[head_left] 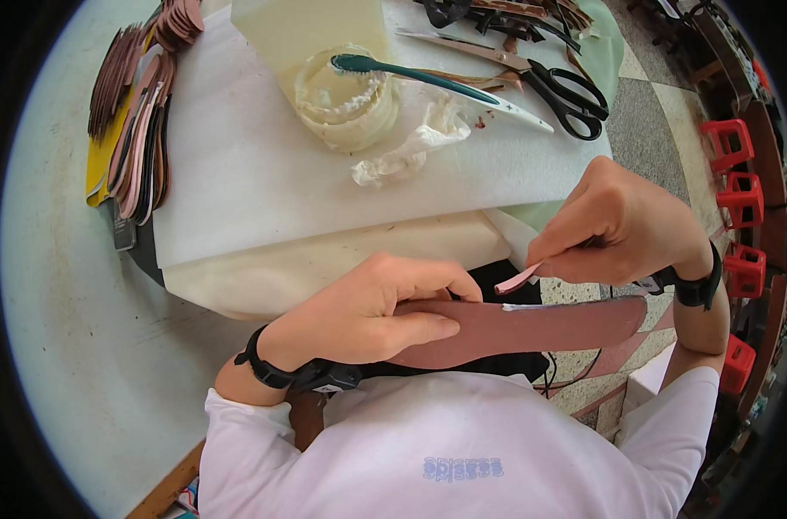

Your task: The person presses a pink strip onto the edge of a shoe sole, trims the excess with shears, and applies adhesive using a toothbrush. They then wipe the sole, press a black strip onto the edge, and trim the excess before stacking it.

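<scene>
My left hand [372, 307] grips a long reddish-brown shoe insole [540, 330], thumb on its face and fingers behind the upper edge. The insole lies crosswise in front of my chest, with a streak of white paste along part of its upper edge. Just above that edge, my right hand [614, 227] pinches a small pink strip [519, 278] between thumb and fingertips. The strip's free end points toward the insole, a little apart from it. Its other end is hidden in the fingers.
On the white-covered table stands a paste-coated jar [341, 108] with a toothbrush [441, 80] across it. Crumpled film [415, 143] and black-handled scissors [545, 78] lie beside it. Stacked insoles [142, 143] are at the left, dark scraps [514, 17] at the back. Red stools [727, 143] stand right.
</scene>
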